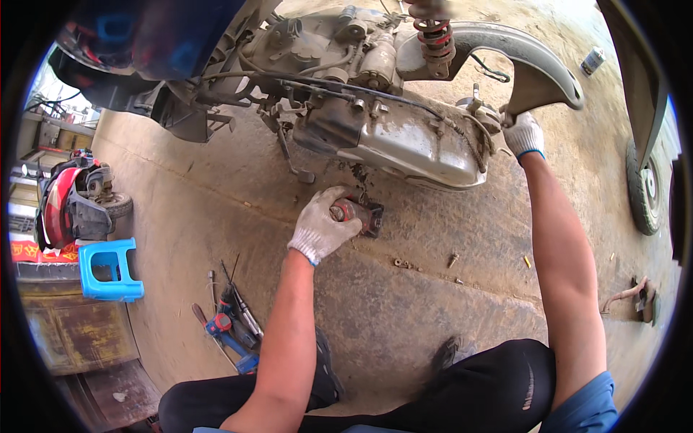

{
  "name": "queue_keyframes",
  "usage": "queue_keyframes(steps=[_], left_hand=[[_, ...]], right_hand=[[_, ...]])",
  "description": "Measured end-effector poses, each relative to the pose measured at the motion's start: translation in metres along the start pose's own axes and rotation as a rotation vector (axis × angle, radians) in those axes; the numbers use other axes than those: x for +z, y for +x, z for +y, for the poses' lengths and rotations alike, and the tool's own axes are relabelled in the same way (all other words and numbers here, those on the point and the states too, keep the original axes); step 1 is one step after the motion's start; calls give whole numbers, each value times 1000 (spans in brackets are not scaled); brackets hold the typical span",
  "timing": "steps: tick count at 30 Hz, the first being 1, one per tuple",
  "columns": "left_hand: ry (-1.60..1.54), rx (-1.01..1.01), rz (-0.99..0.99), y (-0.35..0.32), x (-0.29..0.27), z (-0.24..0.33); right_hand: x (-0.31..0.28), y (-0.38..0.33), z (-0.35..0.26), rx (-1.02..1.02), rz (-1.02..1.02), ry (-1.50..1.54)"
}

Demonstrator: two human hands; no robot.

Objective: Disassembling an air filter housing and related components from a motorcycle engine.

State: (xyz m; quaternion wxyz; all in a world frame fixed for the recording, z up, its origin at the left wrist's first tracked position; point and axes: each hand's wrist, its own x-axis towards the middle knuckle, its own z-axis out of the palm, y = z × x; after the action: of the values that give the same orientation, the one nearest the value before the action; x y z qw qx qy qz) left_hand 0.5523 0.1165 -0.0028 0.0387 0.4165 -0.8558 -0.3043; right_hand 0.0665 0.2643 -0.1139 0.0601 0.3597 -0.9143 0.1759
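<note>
My left hand [325,224], in a white knit glove, is closed round a red and black cordless power tool [372,219] just above or on the floor. Its front end is hidden by the glove. My right hand [523,135], gloved too, reaches to the rear end of the scooter's silver engine and drive case [422,150], beside the axle area. Its fingers are curled there, below the tip of the grey rear fender [546,79], and what they grip is hidden. The rear wheel is off the scooter, whose red shock spring [434,45] stands above.
Bolts and small fittings [403,263] lie on the dusty floor ahead of my knees. To the left are a blue and red cordless drill [225,333], long tools, a blue plastic stool [112,270] and a red scooter part [63,202]. A wheel [646,189] stands at the right.
</note>
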Motion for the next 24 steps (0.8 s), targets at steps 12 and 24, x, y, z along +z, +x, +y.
queue_keyframes(steps=[12, 24], left_hand=[[227, -80, -246, 7, -31, 23], [501, -35, -394, 6, -62, 9]], right_hand=[[3, -28, 37, -300, -95, -444], [-20, -24, 52, 112, -122, 76]])
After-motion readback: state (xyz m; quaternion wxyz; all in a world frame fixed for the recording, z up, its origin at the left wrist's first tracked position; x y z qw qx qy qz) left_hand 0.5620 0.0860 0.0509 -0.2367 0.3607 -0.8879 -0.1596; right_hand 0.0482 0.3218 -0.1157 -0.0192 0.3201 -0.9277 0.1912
